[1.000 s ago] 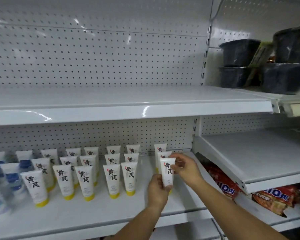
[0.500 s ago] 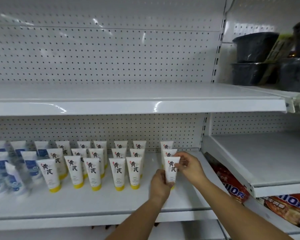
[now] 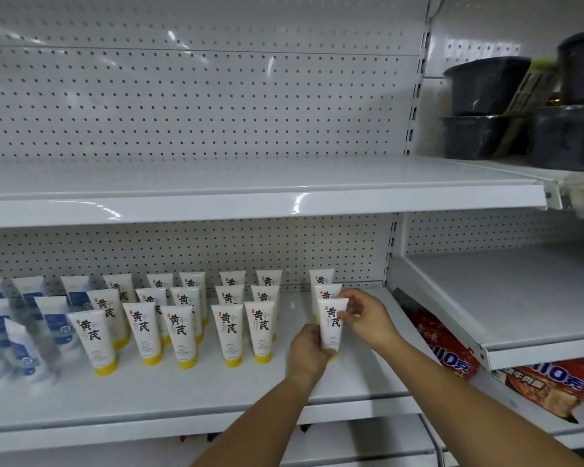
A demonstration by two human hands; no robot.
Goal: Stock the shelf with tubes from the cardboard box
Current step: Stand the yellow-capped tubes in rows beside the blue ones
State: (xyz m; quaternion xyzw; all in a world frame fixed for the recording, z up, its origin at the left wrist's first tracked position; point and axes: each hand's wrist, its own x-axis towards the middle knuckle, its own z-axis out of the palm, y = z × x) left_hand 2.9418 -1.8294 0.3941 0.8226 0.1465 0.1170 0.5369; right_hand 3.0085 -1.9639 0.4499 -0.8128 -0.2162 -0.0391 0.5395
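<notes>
The white plastic tube (image 3: pixel 332 323), printed with black characters and standing on its yellow cap, sits just right of the frame's centre. It is the front one of a column with two matching tubes (image 3: pixel 327 291) behind it on the white metal shelf (image 3: pixel 216 389). The left hand (image 3: pixel 309 352) curls its fingers round the tube's lower body and hides most of the cap, so it cannot be told whether the cap already bears on the board. The right hand (image 3: pixel 364 318) pinches the tube's upper right edge between thumb and fingertips. The step in hand looks like setting this tube down and squaring it to its column. The next move probably calls for both hands to let go gently, so the narrow cap does not tip, and then to go back to the cardboard box, which is not in view. Left of centre, rows of the same yellow-capped tubes (image 3: pixel 226 332) stand upright, a clear gap apart from this column. Blurred blue-labelled tubes (image 3: pixel 21 332) fill the far left. Bare board lies in front, up to the shelf's front edge, and to the right as far as the shelf's end. The upper white shelf (image 3: pixel 250 197) overhangs above and limits any lift. Red snack packets (image 3: pixel 452 355) lie at lower right.
</notes>
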